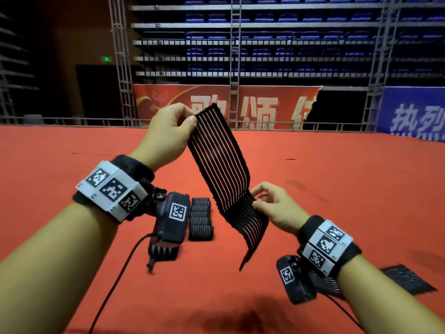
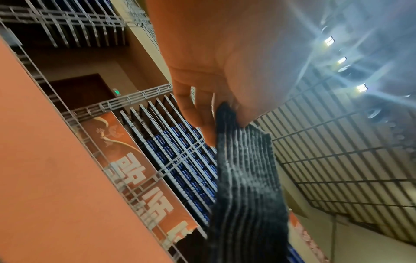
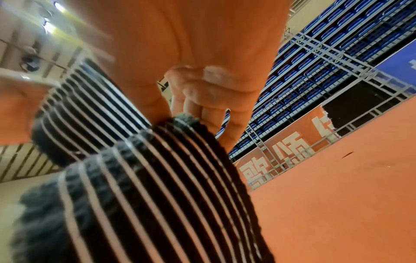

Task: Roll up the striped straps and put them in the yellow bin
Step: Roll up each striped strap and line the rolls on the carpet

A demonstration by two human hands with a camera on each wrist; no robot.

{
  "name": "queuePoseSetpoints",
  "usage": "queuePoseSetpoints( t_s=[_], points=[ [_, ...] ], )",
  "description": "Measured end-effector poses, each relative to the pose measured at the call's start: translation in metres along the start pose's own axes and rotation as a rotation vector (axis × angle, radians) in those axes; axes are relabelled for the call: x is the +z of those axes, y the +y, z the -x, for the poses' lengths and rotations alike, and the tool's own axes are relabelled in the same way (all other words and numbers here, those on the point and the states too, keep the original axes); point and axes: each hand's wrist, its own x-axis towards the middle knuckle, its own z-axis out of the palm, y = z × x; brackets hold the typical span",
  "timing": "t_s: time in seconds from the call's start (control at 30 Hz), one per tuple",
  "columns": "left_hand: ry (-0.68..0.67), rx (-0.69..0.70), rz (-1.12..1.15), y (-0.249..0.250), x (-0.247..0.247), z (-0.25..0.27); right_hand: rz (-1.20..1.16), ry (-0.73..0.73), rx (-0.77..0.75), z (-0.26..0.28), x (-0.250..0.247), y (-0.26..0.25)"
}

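A long black strap with thin pale stripes point(image 1: 221, 169) hangs in the air above the red carpet. My left hand point(image 1: 173, 121) pinches its top end, raised high; the left wrist view shows the strap point(image 2: 245, 174) dropping from the fingers point(image 2: 193, 110). My right hand point(image 1: 269, 203) pinches the strap's right edge lower down, and the tail hangs free below it. In the right wrist view the strap point(image 3: 157, 186) fills the lower left under the fingers point(image 3: 202, 99). A rolled striped strap point(image 1: 201, 219) lies on the carpet behind my left wrist. No yellow bin is in view.
Another flat striped strap point(image 1: 407, 278) lies on the red carpet point(image 1: 337, 179) under my right forearm. A metal railing point(image 1: 72, 120) and banners point(image 1: 265, 104) bound the carpet at the back. A black cable point(image 1: 115, 280) trails from my left wrist camera.
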Motion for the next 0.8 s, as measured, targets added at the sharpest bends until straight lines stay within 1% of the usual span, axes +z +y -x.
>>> queuePoseSetpoints(
  t_s=[0.07, 0.1, 0.2, 0.23, 0.27, 0.33, 0.37, 0.4, 0.47, 0.5, 0.57, 0.6, 0.7, 0.8],
  points=[
    [0.028, -0.056, -0.093, -0.017, 0.001, 0.004, -0.074, 0.04, -0.03, 0.001, -0.001, -0.01],
    [0.009, -0.113, -0.127, -0.027, 0.003, 0.007, -0.102, 0.06, -0.052, 0.002, -0.002, -0.017],
    [-0.145, -0.328, -0.217, -0.053, 0.019, 0.029, -0.126, 0.098, -0.114, 0.001, -0.006, -0.032],
    [-0.183, -0.347, -0.245, -0.056, 0.025, 0.039, -0.125, 0.098, -0.123, 0.0, -0.007, -0.036],
    [-0.195, -0.317, -0.253, -0.057, 0.031, 0.046, -0.118, 0.091, -0.131, -0.001, -0.008, -0.039],
    [-0.222, -0.182, -0.157, -0.045, 0.042, 0.059, -0.082, 0.055, -0.137, -0.003, -0.007, -0.043],
    [-0.276, -0.128, -0.072, -0.036, 0.048, 0.063, -0.067, 0.025, -0.131, -0.004, -0.006, -0.044],
    [-0.364, -0.105, 0.014, -0.027, 0.057, 0.066, -0.064, -0.008, -0.125, -0.004, -0.005, -0.045],
    [-0.54, -0.119, 0.197, -0.01, 0.075, 0.068, -0.083, -0.061, -0.123, -0.003, -0.004, -0.046],
    [-0.589, -0.132, 0.287, -0.006, 0.084, 0.069, -0.088, -0.069, -0.127, -0.003, -0.005, -0.046],
    [-0.605, -0.155, 0.385, -0.006, 0.095, 0.068, -0.101, -0.059, -0.113, -0.001, -0.009, -0.043],
    [-0.599, -0.163, 0.373, -0.007, 0.098, 0.068, -0.107, -0.06, -0.094, 0.001, -0.013, -0.04],
    [-0.597, -0.164, 0.255, -0.012, 0.101, 0.067, -0.036, -0.103, -0.012, 0.009, -0.027, -0.028],
    [-0.495, -0.131, 0.146, -0.017, 0.1, 0.067, 0.042, -0.19, 0.115, 0.019, -0.042, -0.008]
  ],
)
